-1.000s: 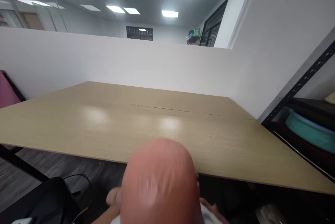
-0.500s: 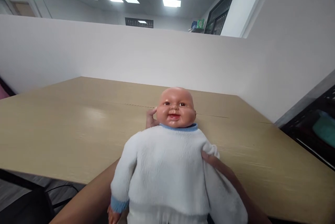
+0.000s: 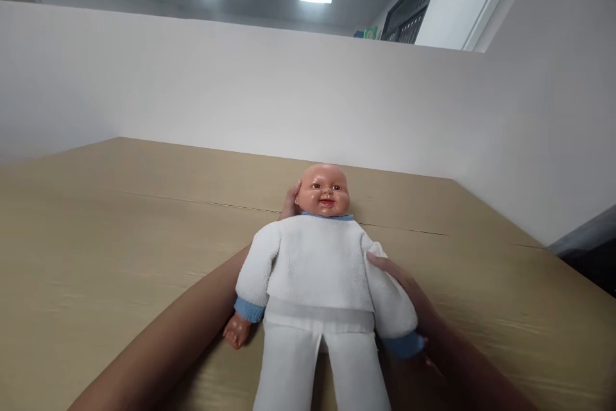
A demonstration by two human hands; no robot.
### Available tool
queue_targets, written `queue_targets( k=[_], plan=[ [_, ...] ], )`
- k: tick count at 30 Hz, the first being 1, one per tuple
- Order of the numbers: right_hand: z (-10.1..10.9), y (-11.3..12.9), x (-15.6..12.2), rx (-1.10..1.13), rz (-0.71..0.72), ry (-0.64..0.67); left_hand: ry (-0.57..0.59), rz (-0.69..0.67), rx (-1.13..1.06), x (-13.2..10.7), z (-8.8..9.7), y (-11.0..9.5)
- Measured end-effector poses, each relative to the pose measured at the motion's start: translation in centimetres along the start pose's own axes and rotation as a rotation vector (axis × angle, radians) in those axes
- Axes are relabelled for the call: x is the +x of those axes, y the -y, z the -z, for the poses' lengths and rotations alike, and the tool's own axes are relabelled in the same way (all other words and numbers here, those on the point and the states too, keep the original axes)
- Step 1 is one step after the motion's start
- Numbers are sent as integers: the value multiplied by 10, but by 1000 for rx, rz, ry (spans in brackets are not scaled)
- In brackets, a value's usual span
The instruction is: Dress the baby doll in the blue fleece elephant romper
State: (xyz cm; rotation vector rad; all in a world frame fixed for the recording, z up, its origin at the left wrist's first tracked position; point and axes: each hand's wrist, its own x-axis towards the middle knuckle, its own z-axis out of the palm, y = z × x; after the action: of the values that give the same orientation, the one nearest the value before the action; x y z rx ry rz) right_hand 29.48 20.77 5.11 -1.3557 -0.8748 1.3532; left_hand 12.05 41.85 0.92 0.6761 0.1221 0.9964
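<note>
A baby doll [image 3: 320,263] in a white fleece top with blue collar and cuffs and white trousers lies face up over the table, its head pointing away from me. My left hand [image 3: 290,201] supports the head from behind; its thumb shows beside the doll's cheek, and the other fingers are hidden. At the doll's upper sleeve on the right, my right hand [image 3: 385,263] grips the fleece, thumb on top and the rest of the fingers out of sight underneath. The doll's feet are cut off by the lower edge of the view.
A light wooden table [image 3: 144,206] with thin seams spreads beneath the doll. Behind it rises a white partition wall [image 3: 231,90]. Past the table's right edge is a dark object [image 3: 590,257], only partly in view.
The doll has moved away from me and lower toward the table, so its trousers now show. Both hands have kept their hold and my arms reach farther forward. The view has shifted too.
</note>
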Motion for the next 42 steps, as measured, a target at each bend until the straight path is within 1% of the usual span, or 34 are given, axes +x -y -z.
queue_targets(
  k=[2, 3, 5, 7, 8, 10, 12, 14, 16, 19, 21, 23, 27, 35, 39, 41, 42],
  plan=[
    [3, -4, -3, 74, -148, 34, -10, -13, -21, 13, 10, 0],
    [4, -6, -5, 99, -192, 40, -14, -19, -31, 19, 13, -1],
    [4, -9, -7, 104, -204, 32, -15, -20, -33, 31, 19, -5],
    [4, -14, -5, 72, -159, -7, -20, 6, 7, 43, 27, -12],
    [5, -17, -3, 31, -116, -48, -31, 33, 40, 48, 32, -17],
    [9, -27, 2, -120, -21, -160, -55, 118, 113, 58, 44, -28],
    [16, -39, 7, -327, 45, -245, -57, 216, 169, 64, 56, -37],
    [24, -50, 11, -500, 94, -287, -38, 277, 208, 68, 67, -43],
    [31, -59, 13, -593, 142, -311, -26, 283, 236, 69, 72, -45],
    [37, -66, 15, -666, 151, -326, -28, 259, 259, 68, 73, -44],
    [39, -67, 15, -703, 143, -327, -8, 254, 268, 67, 72, -43],
    [41, -68, 15, -720, 161, -325, 11, 270, 280, 66, 70, -42],
    [42, -68, 15, -714, 152, -302, 1, 312, 305, 66, 71, -43],
    [33, -60, 13, -717, 195, -246, -3, 310, 368, 68, 75, -43],
    [27, -59, 14, -700, 217, -255, -30, 330, 393, 70, 76, -43],
    [23, -58, 14, -675, 260, -249, -54, 331, 393, 70, 78, -45],
    [22, -58, 15, -665, 291, -240, -83, 306, 396, 69, 80, -47]
  ],
)
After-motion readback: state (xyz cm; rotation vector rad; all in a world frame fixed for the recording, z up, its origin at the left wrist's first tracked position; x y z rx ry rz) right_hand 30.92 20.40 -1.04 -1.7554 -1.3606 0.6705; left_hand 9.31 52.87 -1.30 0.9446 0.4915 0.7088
